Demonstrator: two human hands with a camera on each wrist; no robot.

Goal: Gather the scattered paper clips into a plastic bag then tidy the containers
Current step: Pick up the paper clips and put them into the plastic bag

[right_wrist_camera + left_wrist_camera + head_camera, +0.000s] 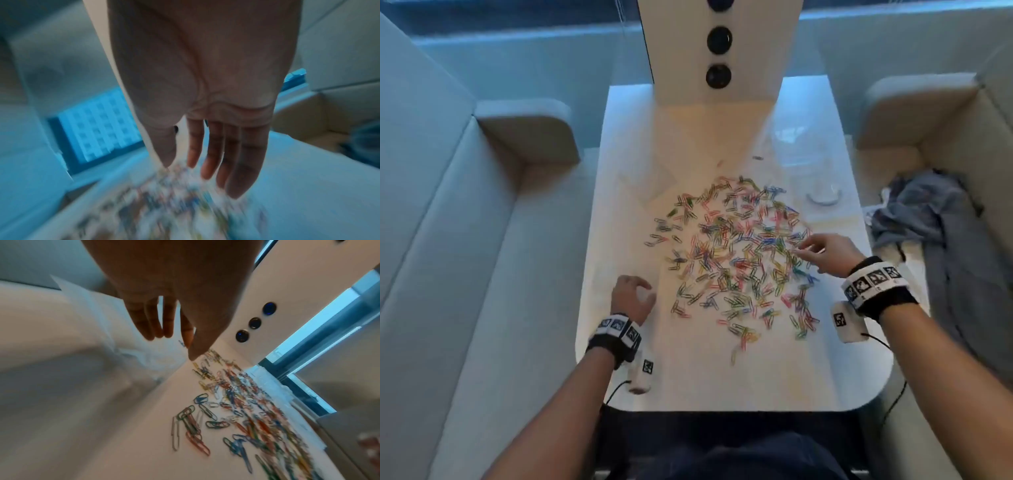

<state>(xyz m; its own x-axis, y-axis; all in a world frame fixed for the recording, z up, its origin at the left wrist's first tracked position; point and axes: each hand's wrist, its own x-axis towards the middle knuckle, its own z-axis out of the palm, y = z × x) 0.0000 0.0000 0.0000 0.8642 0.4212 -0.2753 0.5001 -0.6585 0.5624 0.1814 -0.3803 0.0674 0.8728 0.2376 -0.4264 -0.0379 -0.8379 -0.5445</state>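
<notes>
Several coloured paper clips [736, 253] lie scattered across the middle of the white table [688, 383]. My right hand [804, 248] hovers over the right edge of the pile, fingers [213, 149] straight and empty; the clips [164, 203] beneath it are blurred. My left hand [645, 291] is at the table's left side beside the clips [236, 402], fingers [152, 321] loosely curled, holding nothing. A clear plastic bag [645, 178] lies flat behind the pile on the left, and shows beyond my left fingers as the crumpled bag [148, 356]. A clear container [798, 144] and a round lid [824, 198] sit back right.
A white upright panel [719, 102] with black round sockets stands at the table's far end. Grey padded benches flank the table. A blue-grey cloth [928, 212] is heaped on the right bench. The table's near edge is bare.
</notes>
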